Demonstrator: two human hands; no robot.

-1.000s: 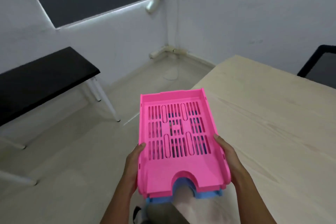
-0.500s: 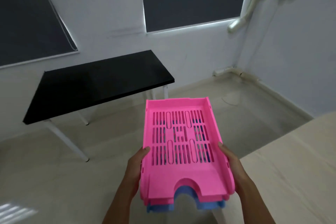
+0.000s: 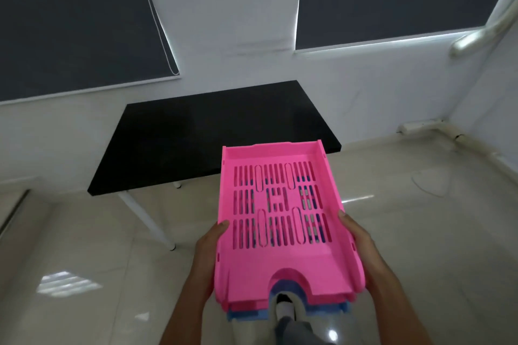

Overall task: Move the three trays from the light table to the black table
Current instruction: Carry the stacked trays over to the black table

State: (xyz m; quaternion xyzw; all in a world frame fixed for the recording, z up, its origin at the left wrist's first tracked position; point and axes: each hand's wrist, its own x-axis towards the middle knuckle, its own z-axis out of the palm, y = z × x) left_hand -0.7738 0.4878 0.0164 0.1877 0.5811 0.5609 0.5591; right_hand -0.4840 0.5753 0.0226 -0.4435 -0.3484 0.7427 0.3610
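Note:
I carry a stack of trays in front of me. The top pink tray (image 3: 280, 258) has a slotted floor; a second pink edge and a blue tray (image 3: 316, 312) show beneath it. My left hand (image 3: 208, 249) grips the stack's left side. On the right side my right hand (image 3: 357, 241) holds it. The black table (image 3: 179, 148) stands straight ahead against the wall, its top bare, with the stack's far end overlapping its near right corner in view. The light table is out of view.
White table legs (image 3: 145, 218) slope down to the glossy tiled floor (image 3: 84, 260). Dark blinds (image 3: 70, 17) cover the windows above. A white pipe (image 3: 482, 33) runs along the right wall. My shoe (image 3: 286, 309) shows under the trays.
I have turned left, away from the light table, which has left the view. The black table has come to the centre and nearer. Both hands keep the same hold on the stack.

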